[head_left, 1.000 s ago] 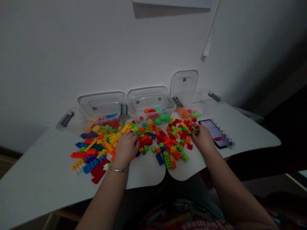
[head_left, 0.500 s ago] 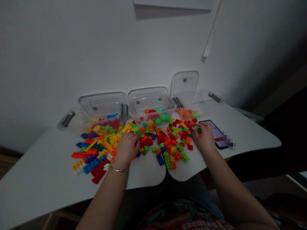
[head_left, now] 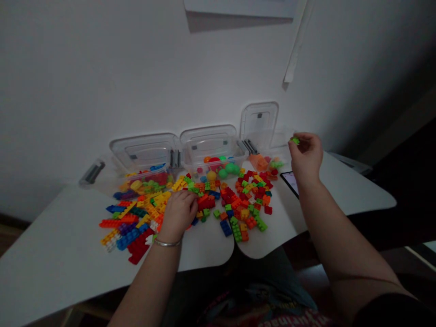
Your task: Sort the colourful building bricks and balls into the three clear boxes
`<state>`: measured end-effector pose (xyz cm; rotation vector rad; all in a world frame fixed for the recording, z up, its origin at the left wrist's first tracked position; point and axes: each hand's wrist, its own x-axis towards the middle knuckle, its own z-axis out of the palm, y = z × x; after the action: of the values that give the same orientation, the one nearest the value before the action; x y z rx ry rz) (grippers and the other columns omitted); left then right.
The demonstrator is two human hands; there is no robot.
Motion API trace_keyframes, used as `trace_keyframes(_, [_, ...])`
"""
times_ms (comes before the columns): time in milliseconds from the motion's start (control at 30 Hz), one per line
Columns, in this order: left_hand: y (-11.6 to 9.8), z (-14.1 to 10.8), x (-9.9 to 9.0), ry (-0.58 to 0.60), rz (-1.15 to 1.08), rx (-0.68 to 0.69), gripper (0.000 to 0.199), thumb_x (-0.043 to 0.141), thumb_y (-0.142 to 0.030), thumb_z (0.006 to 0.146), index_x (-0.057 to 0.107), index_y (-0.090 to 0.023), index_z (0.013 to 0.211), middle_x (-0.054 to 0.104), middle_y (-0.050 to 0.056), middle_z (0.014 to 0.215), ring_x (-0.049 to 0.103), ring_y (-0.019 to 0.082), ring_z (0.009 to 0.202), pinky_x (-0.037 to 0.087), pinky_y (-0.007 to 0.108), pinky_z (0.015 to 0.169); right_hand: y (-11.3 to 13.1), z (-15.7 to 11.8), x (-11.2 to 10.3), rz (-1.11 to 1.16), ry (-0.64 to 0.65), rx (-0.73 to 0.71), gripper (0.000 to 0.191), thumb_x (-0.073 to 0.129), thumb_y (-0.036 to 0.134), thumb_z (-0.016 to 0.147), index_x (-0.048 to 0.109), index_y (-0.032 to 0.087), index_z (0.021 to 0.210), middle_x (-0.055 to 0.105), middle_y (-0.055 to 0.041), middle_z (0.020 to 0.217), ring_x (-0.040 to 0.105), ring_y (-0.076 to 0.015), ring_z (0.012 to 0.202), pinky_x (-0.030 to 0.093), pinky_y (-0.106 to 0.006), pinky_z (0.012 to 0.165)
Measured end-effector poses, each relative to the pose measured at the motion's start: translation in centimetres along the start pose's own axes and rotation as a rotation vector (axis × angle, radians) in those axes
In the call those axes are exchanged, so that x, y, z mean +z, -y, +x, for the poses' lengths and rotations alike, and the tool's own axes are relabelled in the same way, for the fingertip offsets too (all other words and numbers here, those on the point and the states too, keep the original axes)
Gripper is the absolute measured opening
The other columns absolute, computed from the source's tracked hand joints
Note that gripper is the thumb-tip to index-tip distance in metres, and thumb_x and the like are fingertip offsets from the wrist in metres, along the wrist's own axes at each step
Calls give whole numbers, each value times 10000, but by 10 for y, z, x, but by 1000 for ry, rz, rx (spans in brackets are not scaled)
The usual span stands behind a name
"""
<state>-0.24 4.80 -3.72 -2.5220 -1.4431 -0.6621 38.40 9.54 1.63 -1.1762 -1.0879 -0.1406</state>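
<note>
Between the thumb and fingers of my right hand is a small green toy brick, raised over the right end of the table near a clear bin. My left hand, with a silver bangle at the wrist, rests low on the heap of bricks. Its fingers are curled together and the tips are hidden, so I cannot make out what is in them. Red bricks lie just beside it. Long yellow, blue and red bricks spread to its left, and a pile of small mixed bricks lies between my hands.
Along the wall stand clear plastic bins: one with bricks, a middle one with balls around its front, and a right one partly behind my hand. Clear lids lean behind. A phone lies right; a gap splits the white tabletop.
My right hand has risen from beside the small-brick pile, up and to the right, carrying the green brick. My left hand stays on the heap. The view has shifted slightly.
</note>
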Motion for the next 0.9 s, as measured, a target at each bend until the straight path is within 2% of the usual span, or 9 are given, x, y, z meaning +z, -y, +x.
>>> trace_keyframes(133, [0,0,0,-5,3,14,260,452,-229,898,707,-179,900,716,88,922,615,254,894,494,416,832,-12,23,22,-46,30,-34,190,607,273,775,552,230,951,607,-34,989,611,-149,805,527,-324,738])
trace_keyframes(300, [2,-1,1,-18,3,20,254,451,-220,894,702,-178,903,713,88,926,615,250,909,495,415,851,-27,20,38,-206,111,12,140,577,231,752,590,205,890,607,-32,913,555,-149,730,505,-344,759])
trace_keyframes(533, [0,-1,-1,-7,0,11,249,453,-220,887,698,-184,906,714,90,934,613,253,906,493,414,840,-36,12,37,-356,134,-47,139,571,201,725,597,188,862,605,-58,859,544,-203,822,465,-381,824])
trace_keyframes(900, [0,0,-1,18,1,3,249,459,-218,894,703,-174,909,715,88,929,614,258,906,488,415,843,-35,15,37,-363,223,11,160,598,190,705,628,168,861,635,-70,853,569,-214,820,459,-400,842])
